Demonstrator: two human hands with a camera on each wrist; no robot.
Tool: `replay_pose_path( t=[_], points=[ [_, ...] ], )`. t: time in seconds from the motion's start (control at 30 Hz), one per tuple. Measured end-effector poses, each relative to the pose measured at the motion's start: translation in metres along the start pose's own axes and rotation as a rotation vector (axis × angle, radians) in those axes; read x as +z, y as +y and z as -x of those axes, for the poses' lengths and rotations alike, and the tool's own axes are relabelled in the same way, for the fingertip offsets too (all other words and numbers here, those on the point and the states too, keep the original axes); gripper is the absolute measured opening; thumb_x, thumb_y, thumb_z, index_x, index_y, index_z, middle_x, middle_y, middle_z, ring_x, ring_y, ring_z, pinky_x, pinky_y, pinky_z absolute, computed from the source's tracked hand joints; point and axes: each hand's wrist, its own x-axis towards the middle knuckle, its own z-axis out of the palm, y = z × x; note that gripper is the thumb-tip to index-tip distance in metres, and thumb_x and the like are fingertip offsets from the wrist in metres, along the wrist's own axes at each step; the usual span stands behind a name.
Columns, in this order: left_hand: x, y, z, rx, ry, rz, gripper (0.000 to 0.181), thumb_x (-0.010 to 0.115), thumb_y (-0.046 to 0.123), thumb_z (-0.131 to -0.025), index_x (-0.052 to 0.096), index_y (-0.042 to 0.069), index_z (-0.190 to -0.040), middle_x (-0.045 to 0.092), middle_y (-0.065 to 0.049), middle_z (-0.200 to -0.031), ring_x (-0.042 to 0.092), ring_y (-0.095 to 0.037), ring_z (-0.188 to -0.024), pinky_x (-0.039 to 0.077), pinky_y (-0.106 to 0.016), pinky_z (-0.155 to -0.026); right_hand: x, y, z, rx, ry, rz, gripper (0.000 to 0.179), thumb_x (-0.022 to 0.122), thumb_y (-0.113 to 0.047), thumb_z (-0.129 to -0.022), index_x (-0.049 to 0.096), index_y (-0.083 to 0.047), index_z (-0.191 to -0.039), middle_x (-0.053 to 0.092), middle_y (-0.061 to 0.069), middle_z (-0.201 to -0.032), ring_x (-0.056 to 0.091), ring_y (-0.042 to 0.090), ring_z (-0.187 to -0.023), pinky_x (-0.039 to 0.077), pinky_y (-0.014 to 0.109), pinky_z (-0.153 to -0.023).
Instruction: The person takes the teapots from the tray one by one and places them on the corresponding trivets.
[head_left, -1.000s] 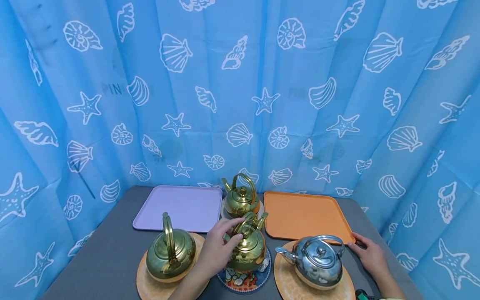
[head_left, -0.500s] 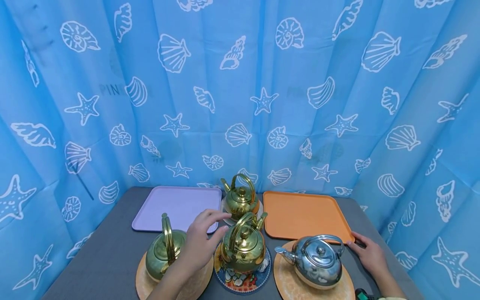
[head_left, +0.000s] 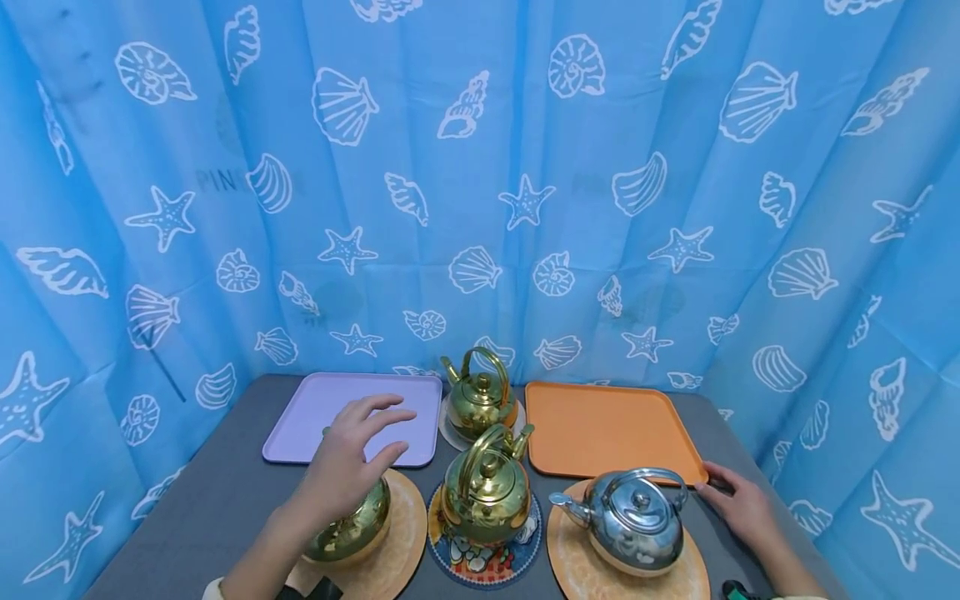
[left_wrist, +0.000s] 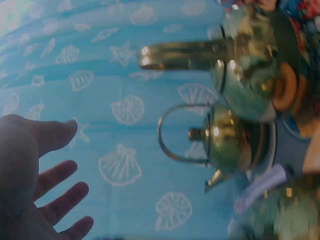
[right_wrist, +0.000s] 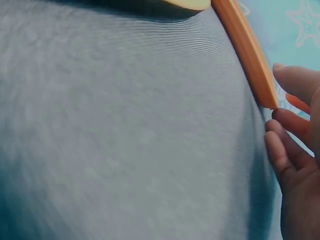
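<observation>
My left hand (head_left: pixel 347 467), fingers spread and holding nothing, hovers over the left gold kettle (head_left: pixel 352 537) and hides much of it. In the left wrist view the fingers (left_wrist: pixel 57 172) stand apart from the kettles. The middle gold kettle (head_left: pixel 487 496) rests on a patterned round mat (head_left: pixel 487 573). At the right, my right hand (head_left: pixel 738 504) holds the near right corner of the orange tray (head_left: pixel 611 429) between thumb and fingers, also seen on the tray's rim (right_wrist: pixel 250 55) in the right wrist view. Beside that hand sits the silver kettle (head_left: pixel 637 529).
A purple tray (head_left: pixel 315 417) lies at the back left. Between the trays a third gold kettle (head_left: pixel 482 404) stands on a pale round mat (head_left: pixel 453 435). Tan round mats lie under the left and silver kettles. A blue shell-print curtain (head_left: pixel 480 208) encloses the grey tabletop (head_left: pixel 202 517).
My left hand has left the middle gold kettle and moved left to above the left one, its fingers spreading. The right hand stays at the orange tray's corner.
</observation>
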Motion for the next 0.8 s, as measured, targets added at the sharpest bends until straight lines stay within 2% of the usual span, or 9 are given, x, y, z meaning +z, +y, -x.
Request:
replay_pose_path(
  t=[0.2, 0.43, 0.63, 0.8],
  points=[
    [-0.015, -0.019, 0.006, 0.054, -0.004, -0.091, 0.046, 0.078, 0.013, -0.082, 0.065, 0.015, -0.126, 0.053, -0.012, -0.135, 0.049, -0.035, -0.119, 0.041, -0.058, -0.092, -0.010, -0.008, 0.003, -0.069, -0.036, 0.111, 0.061, 0.066, -0.027, -0.093, 0.046, 0.013, -0.134, 0.047, 0.037, -0.130, 0.050, 0.051, -0.112, 0.045, 0.060, -0.087],
    [-0.037, -0.039, 0.013, 0.072, 0.017, -0.144, 0.057, 0.081, 0.009, -0.077, 0.060, 0.013, -0.131, 0.049, -0.014, -0.138, 0.047, -0.038, -0.121, 0.037, -0.058, -0.094, -0.024, -0.011, 0.008, -0.171, -0.057, 0.247, 0.061, 0.069, -0.033, -0.091, 0.052, 0.010, -0.131, 0.051, 0.036, -0.124, 0.054, 0.050, -0.105, 0.047, 0.059, -0.082],
    [-0.052, -0.061, 0.022, 0.057, 0.049, -0.223, 0.067, 0.082, 0.011, -0.075, 0.056, 0.014, -0.136, 0.047, -0.013, -0.141, 0.045, -0.041, -0.121, 0.035, -0.063, -0.089, -0.030, -0.007, 0.014, -0.348, 0.005, 0.315, 0.046, 0.072, -0.019, -0.087, 0.060, 0.007, -0.123, 0.059, 0.031, -0.117, 0.054, 0.051, -0.105, 0.045, 0.061, -0.084],
    [-0.061, -0.078, 0.032, 0.056, 0.096, -0.260, 0.075, 0.084, 0.011, -0.070, 0.054, 0.014, -0.139, 0.048, -0.017, -0.139, 0.045, -0.044, -0.120, 0.034, -0.063, -0.089, -0.033, -0.008, 0.022, -0.423, 0.040, 0.361, 0.042, 0.075, -0.014, -0.084, 0.063, 0.005, -0.119, 0.062, 0.027, -0.113, 0.055, 0.050, -0.104, 0.043, 0.062, -0.084]
  ],
)
